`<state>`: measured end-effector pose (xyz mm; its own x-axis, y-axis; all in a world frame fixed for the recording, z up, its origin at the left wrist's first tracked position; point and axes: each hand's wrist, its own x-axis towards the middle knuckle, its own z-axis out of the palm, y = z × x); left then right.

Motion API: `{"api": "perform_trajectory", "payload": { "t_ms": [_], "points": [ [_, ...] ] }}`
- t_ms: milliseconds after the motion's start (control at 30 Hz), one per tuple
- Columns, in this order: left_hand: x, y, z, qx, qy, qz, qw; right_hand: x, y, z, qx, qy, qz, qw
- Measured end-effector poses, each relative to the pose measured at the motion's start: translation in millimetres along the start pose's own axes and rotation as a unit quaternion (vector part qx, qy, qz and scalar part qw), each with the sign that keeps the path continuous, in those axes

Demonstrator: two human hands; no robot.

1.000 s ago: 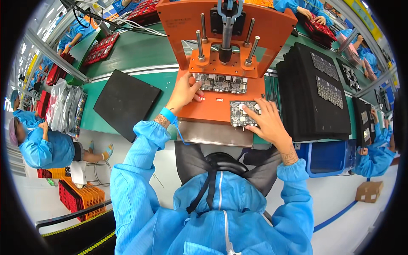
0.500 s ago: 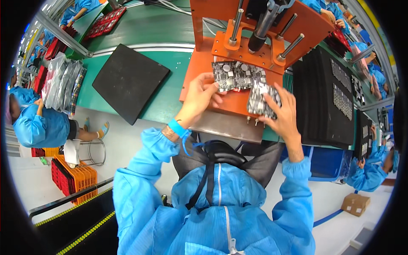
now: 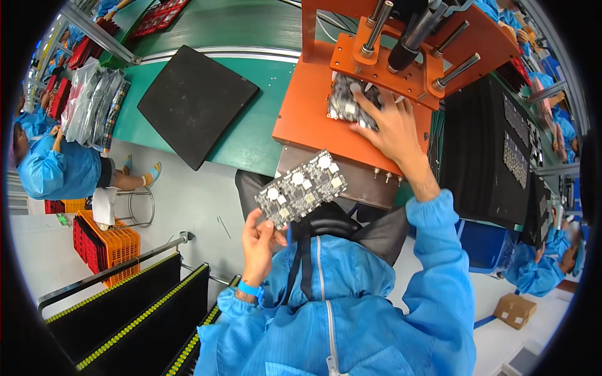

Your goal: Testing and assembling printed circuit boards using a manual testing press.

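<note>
My left hand [image 3: 258, 245] is closed on the lower left corner of a populated circuit board [image 3: 307, 193], held tilted above my lap, near the front of the orange press [image 3: 301, 122]. This board carries round white parts and square chips. A second circuit board [image 3: 343, 100] lies at the bed of the press, below its upper plate. Over it reaches my right hand [image 3: 394, 128], thumb at the near edge and fingers across the top, gripping it. Motion blurs this board and the fingertips, and the hand hides part of the board.
A black foam pad [image 3: 194, 106] lies on the green bench left of the press. Bagged items [image 3: 94, 113] stand farther left. On the right are black foam sheets [image 3: 480, 156] with boards. Black slotted racks [image 3: 150, 307] stand at lower left. Co-workers sit on both sides.
My left hand has drawn one circuit board off the press, toward my lap. The right hand has carried the other board up and left, under the press plate.
</note>
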<state>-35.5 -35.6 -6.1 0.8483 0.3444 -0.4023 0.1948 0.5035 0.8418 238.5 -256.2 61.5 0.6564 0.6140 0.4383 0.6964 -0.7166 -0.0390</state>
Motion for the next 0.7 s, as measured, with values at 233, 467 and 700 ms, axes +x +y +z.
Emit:
{"api": "perform_trajectory", "payload": {
  "t_ms": [233, 467, 700],
  "points": [
    [-10, -9, -2, -0.076, -0.086, -0.071, 0.991, 27, 24, 5, 0.050, -0.012, -0.036, 0.998],
    [-4, 3, 2, -0.132, -0.176, -0.117, 0.968, 26, 26, -3, 0.056, -0.092, 0.006, 0.994],
    [8, 1, 9, -0.133, -0.203, -0.139, 0.960, 28, 24, 1, 0.064, -0.053, -0.011, 0.997]
  ]
}}
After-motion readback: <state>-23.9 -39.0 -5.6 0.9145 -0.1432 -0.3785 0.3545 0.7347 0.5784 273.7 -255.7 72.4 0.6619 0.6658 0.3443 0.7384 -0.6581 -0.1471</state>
